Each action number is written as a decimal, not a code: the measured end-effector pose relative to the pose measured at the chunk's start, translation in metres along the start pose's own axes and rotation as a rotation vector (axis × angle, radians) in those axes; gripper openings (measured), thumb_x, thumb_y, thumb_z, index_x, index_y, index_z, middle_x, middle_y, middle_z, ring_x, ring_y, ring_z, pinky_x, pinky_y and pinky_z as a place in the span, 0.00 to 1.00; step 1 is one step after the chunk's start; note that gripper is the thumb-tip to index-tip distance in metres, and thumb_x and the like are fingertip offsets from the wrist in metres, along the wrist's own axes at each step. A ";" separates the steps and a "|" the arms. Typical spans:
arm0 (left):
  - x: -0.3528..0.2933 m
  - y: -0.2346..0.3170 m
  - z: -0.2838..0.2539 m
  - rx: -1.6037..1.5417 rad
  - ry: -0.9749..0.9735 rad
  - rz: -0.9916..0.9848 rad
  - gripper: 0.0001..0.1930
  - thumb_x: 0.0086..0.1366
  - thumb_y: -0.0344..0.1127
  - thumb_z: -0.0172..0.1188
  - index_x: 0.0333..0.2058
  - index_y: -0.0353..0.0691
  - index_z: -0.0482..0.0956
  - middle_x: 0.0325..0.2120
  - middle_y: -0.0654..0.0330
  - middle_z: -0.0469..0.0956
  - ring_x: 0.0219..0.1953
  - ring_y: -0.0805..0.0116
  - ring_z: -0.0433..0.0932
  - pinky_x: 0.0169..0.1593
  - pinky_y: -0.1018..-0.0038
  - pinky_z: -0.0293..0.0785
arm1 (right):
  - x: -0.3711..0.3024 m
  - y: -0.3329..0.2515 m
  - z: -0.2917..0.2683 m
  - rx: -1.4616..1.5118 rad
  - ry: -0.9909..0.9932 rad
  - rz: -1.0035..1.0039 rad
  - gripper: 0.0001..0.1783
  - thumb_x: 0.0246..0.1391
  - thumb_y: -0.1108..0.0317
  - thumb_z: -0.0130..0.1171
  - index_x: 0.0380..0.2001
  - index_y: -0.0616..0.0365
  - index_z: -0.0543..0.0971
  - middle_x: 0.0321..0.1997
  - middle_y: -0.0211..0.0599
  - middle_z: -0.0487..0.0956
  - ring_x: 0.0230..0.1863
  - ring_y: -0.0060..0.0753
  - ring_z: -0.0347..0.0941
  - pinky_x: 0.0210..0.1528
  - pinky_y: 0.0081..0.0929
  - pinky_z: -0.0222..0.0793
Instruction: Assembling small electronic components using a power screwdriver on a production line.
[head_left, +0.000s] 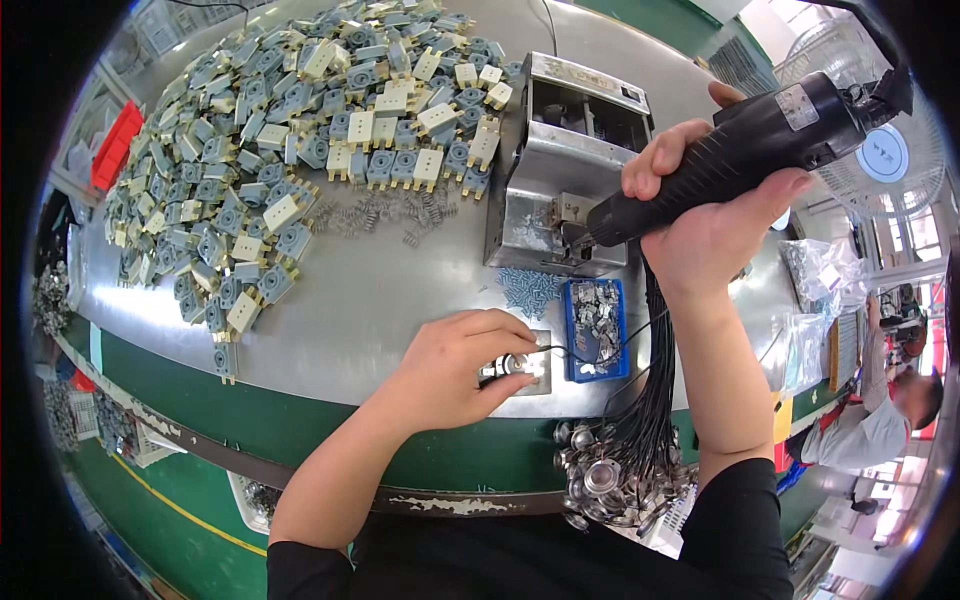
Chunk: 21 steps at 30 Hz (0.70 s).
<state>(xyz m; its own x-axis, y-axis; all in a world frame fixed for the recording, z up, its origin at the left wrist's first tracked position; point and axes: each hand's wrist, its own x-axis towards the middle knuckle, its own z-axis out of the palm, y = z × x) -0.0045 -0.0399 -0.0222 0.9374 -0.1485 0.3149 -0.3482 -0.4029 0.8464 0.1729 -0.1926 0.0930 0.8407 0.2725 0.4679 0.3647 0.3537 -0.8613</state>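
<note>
My right hand (712, 225) is wrapped round a black electric screwdriver (740, 150). The driver slants down to the left, its tip at the front of a metal screw feeder (575, 160). Down on the bench, the fingers and thumb of my left hand (455, 368) close round a small shiny metal part (513, 366) with a black wire. Fingers partly hide this part, which rests at a small metal plate (541, 372). Beside the plate stands a blue tray (569, 340) of small metal pieces. Loose bluish screws (530, 290) lie between tray and feeder.
A large heap of grey and cream switch-like blocks (300, 130) covers the back left. Loose springs (375, 212) lie before it. Black wires (652, 400) hang over the front edge to round metal parts (602, 478). A fan (880, 155) and a person (870, 435) are at right.
</note>
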 end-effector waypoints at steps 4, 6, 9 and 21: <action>0.002 0.000 -0.001 -0.004 -0.009 -0.005 0.15 0.55 0.31 0.76 0.42 0.39 0.87 0.44 0.58 0.86 0.46 0.55 0.86 0.50 0.63 0.83 | 0.000 0.002 0.000 -0.011 0.011 0.000 0.59 0.54 0.10 0.38 0.63 0.56 0.65 0.26 0.36 0.72 0.22 0.34 0.68 0.30 0.36 0.68; 0.002 0.000 -0.002 -0.005 -0.009 -0.009 0.15 0.55 0.31 0.76 0.41 0.39 0.87 0.44 0.58 0.86 0.46 0.55 0.86 0.50 0.63 0.83 | 0.000 0.002 0.000 -0.007 0.006 0.001 0.59 0.54 0.10 0.39 0.63 0.56 0.66 0.25 0.36 0.72 0.22 0.34 0.68 0.29 0.36 0.68; 0.001 0.000 -0.002 -0.005 -0.010 -0.007 0.15 0.55 0.32 0.76 0.42 0.39 0.87 0.45 0.58 0.86 0.46 0.55 0.86 0.50 0.63 0.83 | -0.001 0.002 -0.001 -0.037 -0.019 -0.005 0.59 0.53 0.09 0.39 0.62 0.56 0.66 0.26 0.36 0.72 0.22 0.34 0.69 0.30 0.37 0.69; -0.006 -0.001 0.002 -0.026 0.025 -0.009 0.16 0.57 0.33 0.75 0.44 0.40 0.85 0.46 0.57 0.85 0.48 0.54 0.86 0.51 0.62 0.82 | -0.019 -0.009 0.010 -0.092 -0.086 0.037 0.64 0.52 0.08 0.36 0.62 0.65 0.65 0.23 0.39 0.75 0.21 0.32 0.73 0.28 0.30 0.72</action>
<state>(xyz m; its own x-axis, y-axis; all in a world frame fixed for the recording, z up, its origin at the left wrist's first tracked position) -0.0099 -0.0408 -0.0261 0.9402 -0.1221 0.3181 -0.3403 -0.3804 0.8599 0.1499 -0.1922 0.0941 0.8181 0.3613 0.4474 0.3724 0.2599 -0.8909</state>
